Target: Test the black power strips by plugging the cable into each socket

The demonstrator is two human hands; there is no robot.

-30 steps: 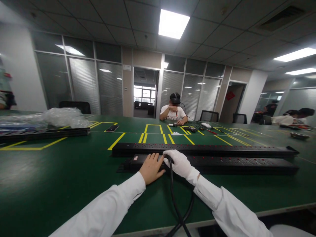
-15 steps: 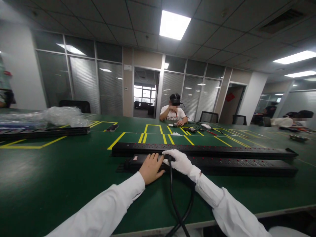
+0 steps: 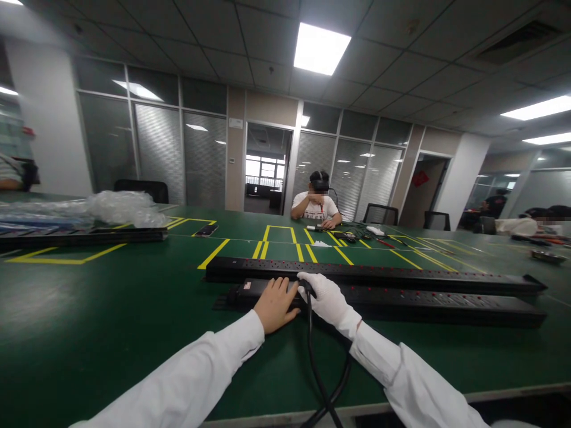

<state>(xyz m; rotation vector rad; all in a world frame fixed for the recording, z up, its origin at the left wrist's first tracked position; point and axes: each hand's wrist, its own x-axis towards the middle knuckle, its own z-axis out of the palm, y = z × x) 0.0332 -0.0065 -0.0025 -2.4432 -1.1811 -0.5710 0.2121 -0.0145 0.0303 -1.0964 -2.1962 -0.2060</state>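
you wear a white, finely textured glove (image 3: 325, 295) on your right hand (image 3: 331, 304); your left hand (image 3: 276, 304) is bare. long, creased white sleeves (image 3: 196, 371) run back from both hands.

At bottom centre, the thick black cable (image 3: 311, 345) runs out of frame; our white-gloved right hand (image 3: 328, 302) hides its upper end. At mid-frame, our bare left hand (image 3: 275, 305) covers part of the nearer long black socket strip (image 3: 446, 309), whose small pale label (image 3: 247, 285) we cannot read.
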